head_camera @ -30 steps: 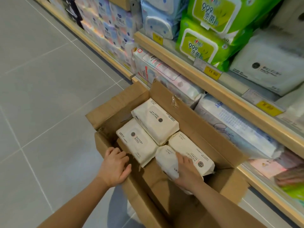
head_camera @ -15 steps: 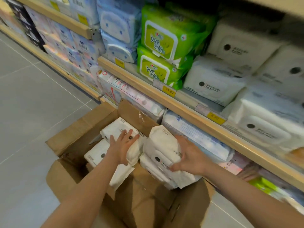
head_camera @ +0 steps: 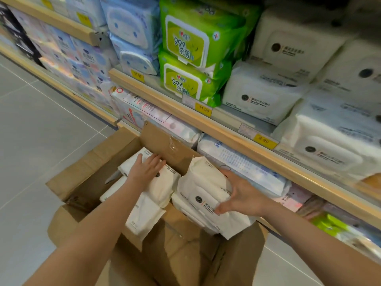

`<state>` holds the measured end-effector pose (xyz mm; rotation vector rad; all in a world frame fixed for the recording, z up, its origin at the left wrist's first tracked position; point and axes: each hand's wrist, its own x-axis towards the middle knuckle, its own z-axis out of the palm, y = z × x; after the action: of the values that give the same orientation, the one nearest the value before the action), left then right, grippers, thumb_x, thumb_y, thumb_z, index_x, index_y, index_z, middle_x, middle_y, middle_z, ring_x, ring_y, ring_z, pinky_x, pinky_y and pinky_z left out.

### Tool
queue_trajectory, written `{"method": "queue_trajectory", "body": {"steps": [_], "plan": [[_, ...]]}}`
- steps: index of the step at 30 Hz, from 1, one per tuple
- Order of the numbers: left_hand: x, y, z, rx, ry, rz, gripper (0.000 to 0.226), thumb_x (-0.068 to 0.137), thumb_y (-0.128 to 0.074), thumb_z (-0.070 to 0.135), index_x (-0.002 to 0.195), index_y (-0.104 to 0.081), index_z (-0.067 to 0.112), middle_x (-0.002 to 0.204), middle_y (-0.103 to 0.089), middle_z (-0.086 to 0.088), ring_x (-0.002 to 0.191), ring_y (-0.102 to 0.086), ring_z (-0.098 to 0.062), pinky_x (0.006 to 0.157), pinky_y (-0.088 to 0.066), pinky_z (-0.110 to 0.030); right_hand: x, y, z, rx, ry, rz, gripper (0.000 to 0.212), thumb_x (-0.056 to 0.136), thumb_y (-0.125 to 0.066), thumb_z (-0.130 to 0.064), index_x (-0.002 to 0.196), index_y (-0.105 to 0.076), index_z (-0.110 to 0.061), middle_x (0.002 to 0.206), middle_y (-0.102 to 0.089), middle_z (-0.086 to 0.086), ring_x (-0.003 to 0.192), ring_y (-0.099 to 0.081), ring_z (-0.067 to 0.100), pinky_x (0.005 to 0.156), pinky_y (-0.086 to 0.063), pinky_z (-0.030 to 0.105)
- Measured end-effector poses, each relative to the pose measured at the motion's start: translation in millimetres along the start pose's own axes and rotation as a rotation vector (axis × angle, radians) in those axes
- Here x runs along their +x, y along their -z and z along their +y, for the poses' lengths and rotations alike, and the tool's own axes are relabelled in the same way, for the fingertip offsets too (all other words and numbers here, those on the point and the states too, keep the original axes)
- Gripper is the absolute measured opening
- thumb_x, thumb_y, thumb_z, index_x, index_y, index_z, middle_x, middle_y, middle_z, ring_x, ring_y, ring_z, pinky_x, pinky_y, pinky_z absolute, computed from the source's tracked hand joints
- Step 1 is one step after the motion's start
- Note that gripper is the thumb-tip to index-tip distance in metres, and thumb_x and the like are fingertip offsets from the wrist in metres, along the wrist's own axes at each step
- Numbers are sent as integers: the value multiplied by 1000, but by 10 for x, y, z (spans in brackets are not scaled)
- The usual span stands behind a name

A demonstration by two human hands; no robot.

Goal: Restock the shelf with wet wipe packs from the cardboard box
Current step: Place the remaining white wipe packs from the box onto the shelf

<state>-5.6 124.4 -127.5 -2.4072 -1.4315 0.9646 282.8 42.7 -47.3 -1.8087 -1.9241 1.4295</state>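
An open cardboard box (head_camera: 86,178) stands on the floor in front of the shelf (head_camera: 206,122). Several cream-white wet wipe packs lie inside it. My right hand (head_camera: 241,195) grips one white pack (head_camera: 204,193), tilted up on its edge above the box's right side. My left hand (head_camera: 146,170) lies flat, fingers spread, on another white pack (head_camera: 162,186) at the back of the box. More matching white packs (head_camera: 261,93) are stacked on the shelf at the upper right.
Green wipe packs (head_camera: 185,48) and blue packs (head_camera: 132,38) fill the shelf left of the white ones. Yellow price tags (head_camera: 203,109) line the wooden shelf edge. A lower shelf holds other packs behind the box. Grey tiled floor (head_camera: 41,131) stretches to the left.
My right hand lifted a pack out of the box and tilted it upright. My left hand moved from the box's rim onto a pack inside. The view swung up toward the shelf.
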Motion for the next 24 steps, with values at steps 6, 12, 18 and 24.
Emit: {"method": "queue_trajectory", "body": {"steps": [6,12,18,24], "plan": [[108,-55,19,-18,-103,6,102,79,-66,41,149,2,12,158,-5,-9,146,-2,-27,117,-6,-53,68,100,51,49,-14,-20,98,49,-87,-33,132,-36,-35,117,-53,-13,109,-52,8,96,-47,38],[-150,-26,100,-37,-109,55,111,70,-66,55,148,7,26,145,-26,-9,134,-25,-31,111,-14,-60,-42,98,-49,23,-1,-24,90,54,-87,-26,130,-38,-35,117,-53,-13,109,-51,8,93,-45,30],[-680,73,67,-178,-67,118,111,68,-65,59,148,9,33,145,-26,-5,135,-24,-27,111,-14,-60,-529,336,-335,-67,37,61,91,59,-86,-23,132,-32,-36,122,-50,-7,113,-49,14,97,-43,33],[-967,702,-59,-380,11,283,114,64,-69,58,149,4,36,145,-28,-9,136,-22,-29,111,-12,-57,-1144,847,-837,-188,160,255,94,60,-87,-14,138,-36,-28,119,-47,-12,111,-46,8,76,-34,0]]}}
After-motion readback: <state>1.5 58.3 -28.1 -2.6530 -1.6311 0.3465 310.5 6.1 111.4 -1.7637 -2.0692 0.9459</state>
